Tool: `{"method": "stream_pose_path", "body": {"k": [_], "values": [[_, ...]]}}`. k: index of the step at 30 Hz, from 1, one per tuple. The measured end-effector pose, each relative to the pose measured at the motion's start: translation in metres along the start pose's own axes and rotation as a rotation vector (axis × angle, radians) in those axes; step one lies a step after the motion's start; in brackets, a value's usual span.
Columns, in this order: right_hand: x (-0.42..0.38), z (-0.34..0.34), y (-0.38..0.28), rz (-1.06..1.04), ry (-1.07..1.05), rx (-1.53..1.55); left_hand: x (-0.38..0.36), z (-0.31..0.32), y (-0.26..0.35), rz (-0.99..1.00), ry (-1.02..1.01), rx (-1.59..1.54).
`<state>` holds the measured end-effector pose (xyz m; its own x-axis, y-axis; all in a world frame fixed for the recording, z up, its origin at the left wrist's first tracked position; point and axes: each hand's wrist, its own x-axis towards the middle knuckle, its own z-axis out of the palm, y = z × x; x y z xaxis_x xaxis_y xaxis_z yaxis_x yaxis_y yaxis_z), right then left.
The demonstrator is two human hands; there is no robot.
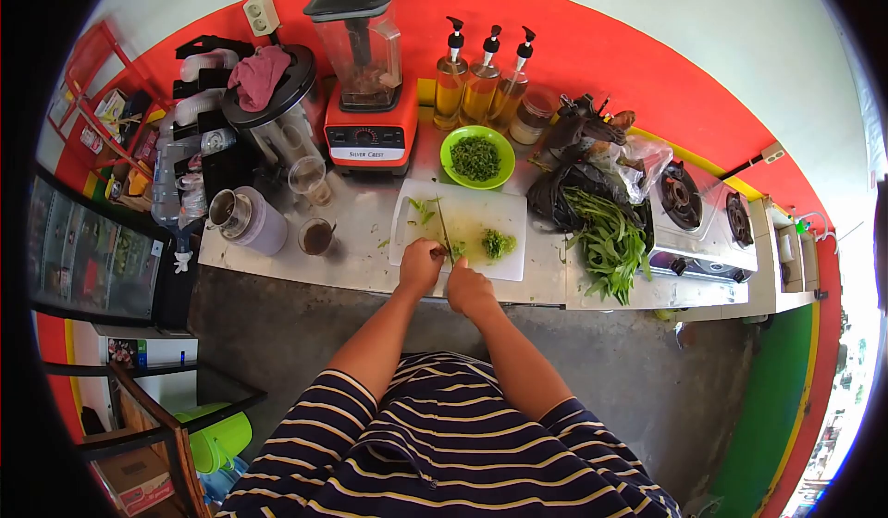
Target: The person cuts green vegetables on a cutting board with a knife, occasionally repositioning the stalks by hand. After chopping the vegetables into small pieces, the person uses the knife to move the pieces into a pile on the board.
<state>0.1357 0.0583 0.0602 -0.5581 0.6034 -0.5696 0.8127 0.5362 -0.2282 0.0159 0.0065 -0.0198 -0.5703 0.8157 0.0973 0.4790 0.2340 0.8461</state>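
Observation:
A knife (444,229) is in my right hand (470,286), its blade pointing away from me over a white cutting board (509,205). Just left of the blade, my left hand (423,261) rests on the board with its fingers curled in; what they hold is hidden. Green bits lie against the blade between my hands. To the right on the board sits a small heap of chopped greens (498,243), and a few loose leaf pieces (423,209) lie at the upper left. Behind the board stands a lime-green bowl (506,168) filled with chopped greens (474,158).
Leafy stems (610,245) spill from a black plastic bag (552,202) on the right, before a gas stove (708,213). A red blender (370,134) and pump bottles (482,88) line the back. Left are a glass of dark liquid (316,237) and a flask (254,222).

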Motion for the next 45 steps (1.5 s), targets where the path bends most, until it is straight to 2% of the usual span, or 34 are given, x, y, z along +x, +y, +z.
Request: {"method": "stream_pose_path", "body": {"k": [5,12,17,23,30,32,36,38,45], "values": [[-0.003,0.018,-0.002,0.04,0.041,0.024,0.001,0.004,-0.001,-0.059,0.028,-0.026],[-0.006,-0.004,-0.006,0.009,-0.004,-0.001,-0.001,0.005,-0.001,-0.094,0.009,-0.048],[-0.006,0.014,-0.007,0.064,0.033,0.05,-0.006,0.005,0.006,-0.024,0.102,0.012],[-0.003,-0.01,-0.008,0.0,0.016,0.0,-0.009,-0.001,0.011,-0.005,0.082,-0.058],[0.003,0.012,-0.008,0.053,0.044,0.083,-0.013,0.005,0.002,0.051,0.105,0.003],[0.011,0.01,-0.002,0.004,0.067,0.048,-0.017,0.005,0.0,0.161,0.158,0.003],[-0.002,0.008,-0.003,-0.003,0.004,-0.018,-0.019,0.003,0.005,0.128,0.135,-0.027],[-0.01,0.02,-0.003,0.002,0.041,-0.064,-0.014,0.003,0.014,-0.029,0.166,-0.048],[0.011,0.011,-0.004,0.022,0.128,0.034,-0.011,0.006,0.002,0.024,0.106,-0.044]]}}
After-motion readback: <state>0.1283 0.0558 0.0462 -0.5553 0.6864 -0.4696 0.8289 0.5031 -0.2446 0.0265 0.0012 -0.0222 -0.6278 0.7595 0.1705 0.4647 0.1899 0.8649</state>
